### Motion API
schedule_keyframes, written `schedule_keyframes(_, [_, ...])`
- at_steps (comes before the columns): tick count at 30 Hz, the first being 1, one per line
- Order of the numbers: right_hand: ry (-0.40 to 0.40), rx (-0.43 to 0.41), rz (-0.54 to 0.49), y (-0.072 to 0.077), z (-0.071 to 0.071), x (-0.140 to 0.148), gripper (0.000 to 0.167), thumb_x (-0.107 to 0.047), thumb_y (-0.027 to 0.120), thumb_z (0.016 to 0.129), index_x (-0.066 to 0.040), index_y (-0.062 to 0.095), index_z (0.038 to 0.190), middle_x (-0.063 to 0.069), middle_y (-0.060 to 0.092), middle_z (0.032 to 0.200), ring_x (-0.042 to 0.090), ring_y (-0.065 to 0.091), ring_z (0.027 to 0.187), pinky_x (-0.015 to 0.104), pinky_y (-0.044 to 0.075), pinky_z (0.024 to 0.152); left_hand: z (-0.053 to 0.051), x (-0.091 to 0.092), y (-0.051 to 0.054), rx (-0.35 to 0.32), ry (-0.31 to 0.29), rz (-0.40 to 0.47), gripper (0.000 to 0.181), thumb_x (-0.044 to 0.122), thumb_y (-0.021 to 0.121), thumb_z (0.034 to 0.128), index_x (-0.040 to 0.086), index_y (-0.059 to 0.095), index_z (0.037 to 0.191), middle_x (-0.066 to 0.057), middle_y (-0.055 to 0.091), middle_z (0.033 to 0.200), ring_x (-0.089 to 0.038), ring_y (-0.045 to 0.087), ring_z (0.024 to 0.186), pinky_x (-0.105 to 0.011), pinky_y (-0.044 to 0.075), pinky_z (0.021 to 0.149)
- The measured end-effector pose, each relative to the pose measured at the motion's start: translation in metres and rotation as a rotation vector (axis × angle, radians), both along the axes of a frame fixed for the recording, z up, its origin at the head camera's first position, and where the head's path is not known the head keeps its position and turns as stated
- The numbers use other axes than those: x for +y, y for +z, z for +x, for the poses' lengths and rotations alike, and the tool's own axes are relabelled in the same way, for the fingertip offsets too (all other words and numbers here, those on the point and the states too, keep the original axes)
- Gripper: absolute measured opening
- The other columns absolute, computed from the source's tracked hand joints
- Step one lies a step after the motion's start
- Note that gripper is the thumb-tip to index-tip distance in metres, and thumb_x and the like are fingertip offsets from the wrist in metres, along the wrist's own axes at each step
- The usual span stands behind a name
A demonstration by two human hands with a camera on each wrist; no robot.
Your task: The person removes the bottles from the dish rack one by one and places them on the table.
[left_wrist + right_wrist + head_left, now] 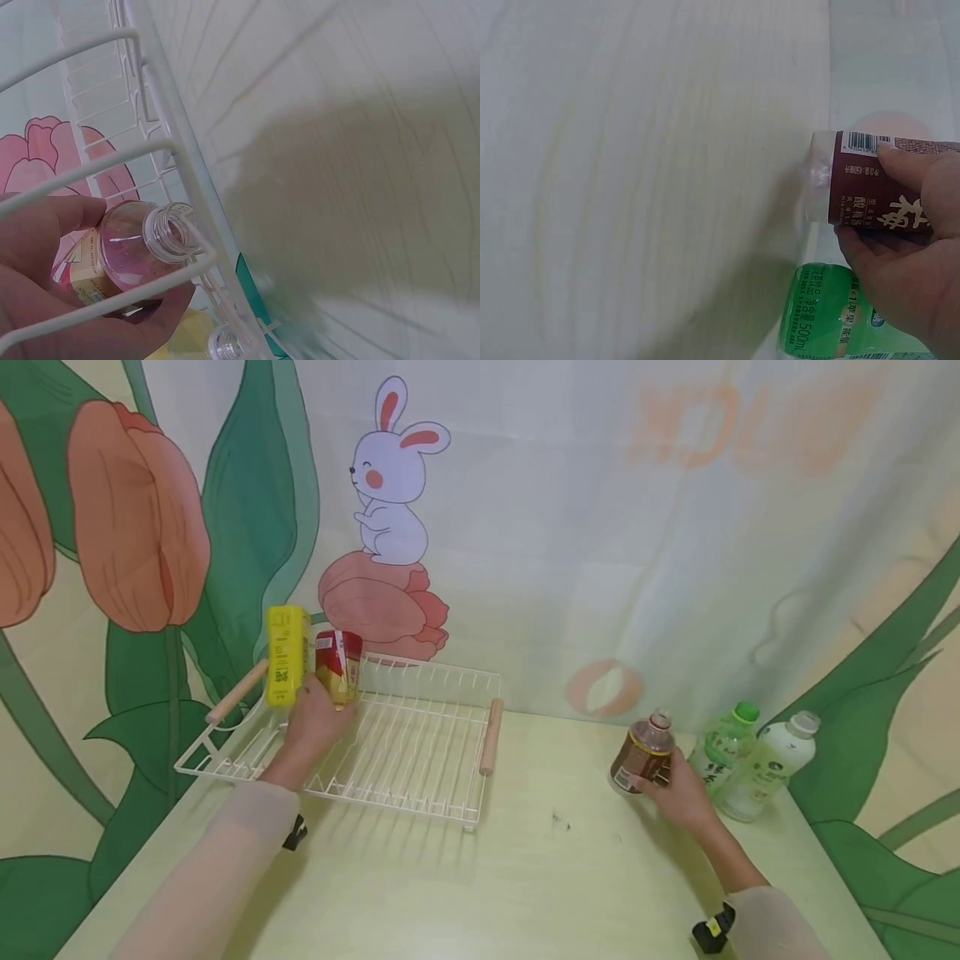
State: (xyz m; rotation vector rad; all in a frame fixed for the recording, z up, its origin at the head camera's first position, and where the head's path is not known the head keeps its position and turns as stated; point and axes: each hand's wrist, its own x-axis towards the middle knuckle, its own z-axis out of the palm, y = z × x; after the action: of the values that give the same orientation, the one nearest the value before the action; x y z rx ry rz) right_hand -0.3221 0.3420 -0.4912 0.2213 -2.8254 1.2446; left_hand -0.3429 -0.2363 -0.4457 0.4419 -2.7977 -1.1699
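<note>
My left hand (321, 720) grips a red-labelled plastic bottle (339, 664), held bottom-up at the back left of a white wire dish rack (491, 739) with wooden handles. The left wrist view shows this bottle's bare threaded neck (176, 231) among the rack wires, with no cap on. Just left of it a yellow bottle (287, 653) stands upside down in the rack. Away to the right, my right hand (684, 795) holds a clear bottle with a dark maroon label (637, 760) by its body. Its neck points up, and the right wrist view shows its base (821, 176).
A green-capped bottle (723, 747) and a pale bottle with a whitish cap (776, 768) stand at the table's right side, close beside my right hand. Behind the table (555, 877) hangs a printed curtain (525, 527) with a rabbit and tulips.
</note>
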Motion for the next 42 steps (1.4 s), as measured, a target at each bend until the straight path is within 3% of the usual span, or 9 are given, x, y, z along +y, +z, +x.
schedule_keyframes(10, [0.022, -0.018, 0.057, 0.007, 0.004, -0.001, 0.072, -0.015, 0.077, 0.098, 0.016, 0.036, 0.148, 0.042, 0.053, 0.14, 0.057, 0.056, 0.128, 0.064, 0.049, 0.106, 0.001, 0.004, 0.006, -0.005, 0.013, 0.019, 0.098, 0.029, 0.068, 0.1031, -0.001, -0.002, 0.165, -0.036, 0.029, 0.157, -0.047, 0.042, 0.132, -0.061, 0.042, 0.116])
schedule_keyframes(16, [0.075, -0.181, 0.06, 0.022, 0.019, -0.003, 0.084, -0.025, 0.076, 0.1, 0.02, 0.028, 0.153, 0.042, 0.048, 0.147, 0.056, 0.051, 0.136, 0.061, 0.048, 0.109, 0.006, 0.006, 0.013, 0.065, -0.015, 0.027, 0.095, 0.026, 0.071, 0.1012, -0.004, 0.007, 0.164, -0.034, 0.029, 0.16, -0.047, 0.041, 0.137, -0.062, 0.04, 0.117])
schedule_keyframes(21, [0.114, -0.316, 0.203, 0.044, 0.041, -0.001, 0.1, -0.047, 0.071, 0.101, 0.024, 0.023, 0.153, 0.044, 0.045, 0.149, 0.057, 0.049, 0.137, 0.061, 0.048, 0.108, 0.012, 0.005, 0.021, 0.152, -0.087, 0.01, 0.085, 0.025, 0.076, 0.0985, -0.006, 0.023, 0.158, -0.032, 0.042, 0.15, -0.046, 0.048, 0.126, -0.061, 0.049, 0.108])
schedule_keyframes(26, [0.272, -0.351, 0.221, 0.079, 0.065, -0.01, 0.086, -0.05, 0.071, 0.1, 0.012, 0.043, 0.152, 0.033, 0.054, 0.148, 0.051, 0.053, 0.137, 0.061, 0.05, 0.106, 0.017, 0.014, 0.042, 0.254, -0.215, -0.076, 0.083, 0.025, 0.081, 0.0954, -0.004, 0.034, 0.156, -0.028, 0.049, 0.15, -0.045, 0.052, 0.127, -0.063, 0.048, 0.109])
schedule_keyframes(30, [0.45, -0.19, 0.205, 0.111, 0.077, -0.032, 0.066, -0.039, 0.071, 0.103, 0.005, 0.052, 0.148, 0.023, 0.059, 0.147, 0.044, 0.058, 0.133, 0.06, 0.051, 0.105, 0.026, 0.034, 0.068, 0.332, -0.338, -0.117, 0.084, 0.024, 0.084, 0.093, 0.003, 0.036, 0.159, -0.022, 0.049, 0.152, -0.041, 0.052, 0.132, -0.06, 0.049, 0.109])
schedule_keyframes(33, [0.504, -0.011, 0.221, 0.134, 0.082, -0.051, 0.062, -0.037, 0.072, 0.102, 0.001, 0.055, 0.148, 0.016, 0.062, 0.144, 0.029, 0.067, 0.118, 0.048, 0.057, 0.096, 0.038, 0.058, 0.087, 0.382, -0.44, -0.139, 0.084, 0.021, 0.087, 0.0904, 0.009, 0.039, 0.159, -0.016, 0.05, 0.152, -0.036, 0.052, 0.132, -0.055, 0.054, 0.105])
schedule_keyframes(37, [0.461, 0.153, 0.242, 0.155, 0.086, -0.078, 0.071, -0.04, 0.078, 0.098, -0.007, 0.05, 0.155, 0.007, 0.061, 0.144, 0.012, 0.067, 0.092, 0.033, 0.059, 0.078, 0.056, 0.091, 0.103, 0.436, -0.557, -0.225, 0.082, 0.019, 0.09, 0.0872, 0.008, 0.046, 0.156, -0.012, 0.054, 0.146, -0.031, 0.054, 0.127, -0.049, 0.058, 0.099])
schedule_keyframes(40, [0.412, 0.304, 0.292, 0.161, 0.087, -0.1, 0.084, -0.039, 0.084, 0.092, -0.011, 0.043, 0.16, 0.007, 0.053, 0.152, 0.015, 0.066, 0.094, 0.036, 0.06, 0.081, 0.07, 0.113, 0.109, 0.454, -0.605, -0.324, 0.079, 0.022, 0.092, 0.0848, 0.008, 0.052, 0.151, -0.009, 0.059, 0.139, -0.028, 0.056, 0.123, -0.044, 0.06, 0.094])
schedule_keyframes(42, [0.39, 0.449, 0.359, 0.161, 0.087, -0.114, 0.092, -0.036, 0.089, 0.088, -0.009, 0.041, 0.161, 0.01, 0.047, 0.159, 0.024, 0.065, 0.111, 0.044, 0.058, 0.094, 0.078, 0.125, 0.111, 0.468, -0.631, -0.409, 0.076, 0.024, 0.093, 0.0831, 0.008, 0.056, 0.147, -0.007, 0.062, 0.134, -0.025, 0.057, 0.12, -0.04, 0.059, 0.093])
